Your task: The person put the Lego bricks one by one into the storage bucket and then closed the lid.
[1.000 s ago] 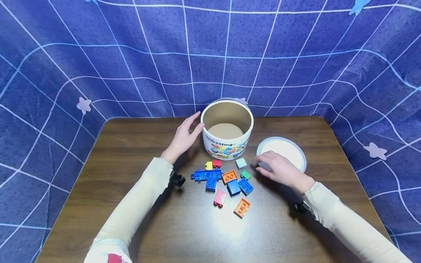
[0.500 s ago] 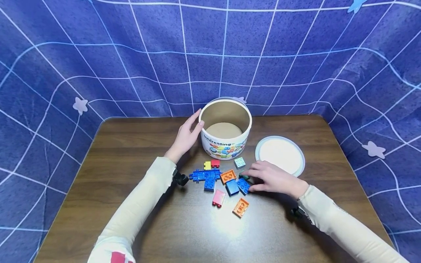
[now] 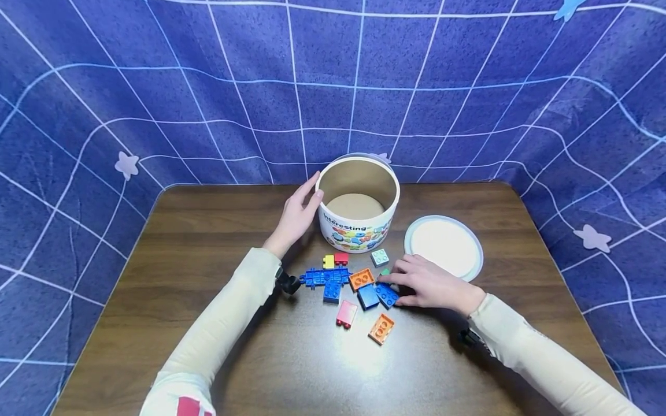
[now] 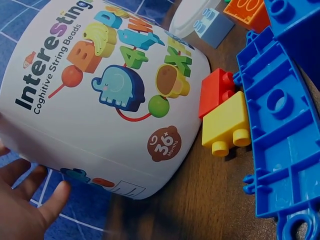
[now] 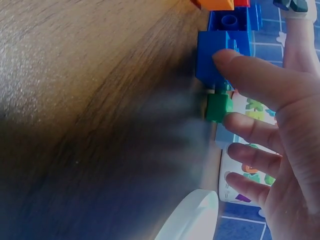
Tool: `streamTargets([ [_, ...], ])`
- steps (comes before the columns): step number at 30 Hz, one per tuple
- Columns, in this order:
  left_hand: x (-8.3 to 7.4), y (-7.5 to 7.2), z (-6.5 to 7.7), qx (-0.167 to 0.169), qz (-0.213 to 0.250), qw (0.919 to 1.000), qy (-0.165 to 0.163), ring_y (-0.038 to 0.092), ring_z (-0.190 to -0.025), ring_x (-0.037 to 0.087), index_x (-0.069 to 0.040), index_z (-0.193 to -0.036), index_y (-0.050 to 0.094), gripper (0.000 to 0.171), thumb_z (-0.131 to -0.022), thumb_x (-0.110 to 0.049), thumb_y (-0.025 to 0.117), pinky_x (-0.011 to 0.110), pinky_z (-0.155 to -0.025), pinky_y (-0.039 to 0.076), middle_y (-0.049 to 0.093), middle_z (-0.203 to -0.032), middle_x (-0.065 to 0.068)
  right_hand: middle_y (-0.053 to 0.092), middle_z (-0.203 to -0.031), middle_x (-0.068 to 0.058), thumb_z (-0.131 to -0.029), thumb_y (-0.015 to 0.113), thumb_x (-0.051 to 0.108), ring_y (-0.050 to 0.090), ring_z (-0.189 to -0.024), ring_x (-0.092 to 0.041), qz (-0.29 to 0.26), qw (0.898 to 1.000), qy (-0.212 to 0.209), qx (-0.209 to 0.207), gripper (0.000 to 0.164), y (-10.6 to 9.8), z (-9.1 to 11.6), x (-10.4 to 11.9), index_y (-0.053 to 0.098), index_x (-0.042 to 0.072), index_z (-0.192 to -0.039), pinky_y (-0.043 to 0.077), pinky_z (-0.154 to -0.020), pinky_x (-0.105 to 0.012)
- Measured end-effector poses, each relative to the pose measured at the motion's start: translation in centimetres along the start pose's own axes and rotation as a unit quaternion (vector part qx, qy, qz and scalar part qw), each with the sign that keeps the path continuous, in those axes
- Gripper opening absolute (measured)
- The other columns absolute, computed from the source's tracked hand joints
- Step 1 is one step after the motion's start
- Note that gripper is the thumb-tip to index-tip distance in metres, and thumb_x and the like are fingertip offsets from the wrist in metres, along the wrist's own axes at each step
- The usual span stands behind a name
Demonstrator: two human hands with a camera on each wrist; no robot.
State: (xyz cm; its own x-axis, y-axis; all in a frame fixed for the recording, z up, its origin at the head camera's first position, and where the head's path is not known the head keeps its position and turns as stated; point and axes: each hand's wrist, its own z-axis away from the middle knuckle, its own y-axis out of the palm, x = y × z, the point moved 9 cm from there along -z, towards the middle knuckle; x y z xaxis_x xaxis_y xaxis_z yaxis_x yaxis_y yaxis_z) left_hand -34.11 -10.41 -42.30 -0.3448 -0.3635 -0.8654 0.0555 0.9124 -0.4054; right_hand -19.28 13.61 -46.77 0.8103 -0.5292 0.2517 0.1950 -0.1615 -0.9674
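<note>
My left hand (image 3: 298, 215) rests against the left side of a white round tub (image 3: 340, 231), its fingers extended; the left wrist view shows the tub's printed side (image 4: 120, 90). My right hand (image 3: 432, 283) is low over the bricks, thumb and index finger at opposite sides of a blue brick (image 3: 387, 295). In the right wrist view the thumb lies on that blue brick (image 5: 212, 60), beside a small green brick (image 5: 218, 107). Other bricks lie around: orange (image 3: 361, 279), another orange (image 3: 381, 329), blue (image 3: 368, 297), pink (image 3: 346, 314) and pale green (image 3: 380, 257).
A white round lid (image 3: 444, 245) lies right of the tub. A long blue wheel base (image 3: 325, 277) sits in front of it, with yellow (image 3: 328, 262) and red (image 3: 341, 258) bricks behind and another blue brick (image 3: 332, 292) in front. A blue curtain (image 3: 333, 86) hangs behind the table (image 3: 208, 219).
My right hand has moved from the lid's near edge leftward and toward me to the bricks, its thumb and index finger closing in on the blue brick. My left hand stays at the tub.
</note>
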Motion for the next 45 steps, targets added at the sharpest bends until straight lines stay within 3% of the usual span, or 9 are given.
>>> streamTargets([
  [17, 0.4, 0.0, -0.2, 0.000, 0.005, 1.0000, 0.002, 0.037, -0.153, 0.022, -0.010, -0.159, 0.043, 0.053, -0.110, -0.025, 0.053, 0.047, -0.118, 0.042, 0.042, -0.164, 0.006, 0.066, -0.116, -0.003, -0.086, 0.086, 0.039, 0.057, -0.104, -0.020, -0.009, 1.000, 0.013, -0.013, 0.050, -1.0, 0.1, -0.5, 0.072, 0.014, -0.127, 0.053, -0.091, -0.042],
  [24, 0.4, -0.1, -0.2, -0.001, 0.002, 1.0000, -0.002, 0.038, -0.152, 0.022, -0.013, -0.160, 0.044, 0.052, -0.110, -0.026, 0.053, 0.044, -0.118, 0.042, 0.042, -0.164, 0.006, 0.070, -0.124, -0.006, -0.087, 0.086, 0.033, 0.064, -0.113, -0.024, -0.041, 0.998, 0.035, -0.020, 0.052, -2.3, 0.4, -0.9, 0.069, 0.008, -0.129, 0.053, -0.101, -0.048],
  [29, 0.3, 0.0, -0.2, 0.004, 0.000, 0.9999, -0.010, 0.037, -0.153, 0.020, -0.014, -0.160, 0.043, 0.053, -0.110, -0.027, 0.053, 0.042, -0.119, 0.040, 0.041, -0.165, 0.005, 0.072, -0.124, -0.006, -0.088, 0.085, 0.028, 0.067, -0.113, -0.023, -0.073, 0.996, 0.054, -0.019, 0.052, -3.2, 0.5, -1.2, 0.068, 0.006, -0.132, 0.055, -0.100, -0.048],
  [35, 0.3, 0.0, -0.2, 0.004, -0.005, 0.9999, -0.011, 0.037, -0.152, 0.019, -0.015, -0.160, 0.044, 0.053, -0.110, -0.028, 0.053, 0.041, -0.120, 0.040, 0.042, -0.164, 0.004, 0.073, -0.120, -0.004, -0.087, 0.086, 0.026, 0.067, -0.111, -0.021, -0.066, 0.995, 0.051, -0.048, 0.049, -5.1, 0.5, -1.1, 0.070, 0.007, -0.129, 0.056, -0.100, -0.045],
  [45, 0.0, -0.1, -0.2, 0.004, -0.011, 0.9999, -0.008, 0.037, -0.152, 0.020, -0.013, -0.159, 0.044, 0.052, -0.110, -0.027, 0.053, 0.037, -0.123, 0.034, 0.043, -0.164, 0.005, 0.073, -0.118, -0.003, -0.087, 0.086, 0.028, 0.067, -0.110, -0.023, -0.042, 0.995, 0.050, -0.078, 0.047, -10.1, -0.4, -1.0, 0.071, 0.011, -0.128, 0.056, -0.098, -0.047],
])
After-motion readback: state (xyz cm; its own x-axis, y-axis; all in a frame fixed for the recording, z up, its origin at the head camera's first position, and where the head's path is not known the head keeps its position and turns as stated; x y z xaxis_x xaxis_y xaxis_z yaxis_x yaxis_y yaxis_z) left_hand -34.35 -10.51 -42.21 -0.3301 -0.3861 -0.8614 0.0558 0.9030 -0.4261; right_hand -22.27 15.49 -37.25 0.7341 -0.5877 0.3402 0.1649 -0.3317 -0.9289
